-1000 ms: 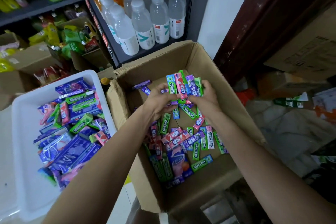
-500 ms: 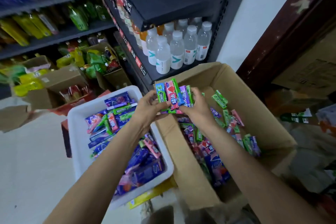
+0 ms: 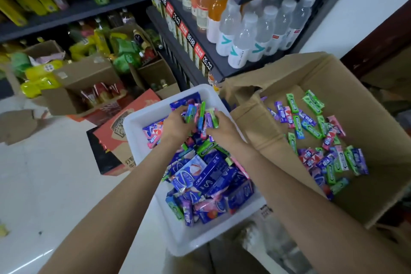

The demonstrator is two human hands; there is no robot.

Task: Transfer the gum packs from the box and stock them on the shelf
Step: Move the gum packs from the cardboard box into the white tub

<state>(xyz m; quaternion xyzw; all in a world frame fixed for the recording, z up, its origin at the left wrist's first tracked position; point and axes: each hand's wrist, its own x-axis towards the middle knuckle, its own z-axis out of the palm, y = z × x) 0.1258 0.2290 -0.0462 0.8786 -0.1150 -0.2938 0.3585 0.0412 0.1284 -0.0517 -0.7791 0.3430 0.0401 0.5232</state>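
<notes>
Both of my hands hold one bunch of gum packs (image 3: 201,115), green, blue, purple and pink, over the far part of the white bin (image 3: 138,122). My left hand (image 3: 175,126) grips the bunch from the left and my right hand (image 3: 222,128) from the right. The bin is heaped with blue, purple and green gum packs (image 3: 206,175). To the right stands the open cardboard box (image 3: 255,122), with many loose gum packs (image 3: 320,138) scattered over its floor.
A dark shelf unit (image 3: 200,51) with water bottles (image 3: 251,31) and price tags rises behind the bin and box. Cartons of snacks and drinks (image 3: 89,82) and a red-black carton (image 3: 111,140) sit on the pale floor at left.
My two hands have carried the bunch of gum packs leftward, out of the cardboard box and over the white bin. The view has swung left with them.
</notes>
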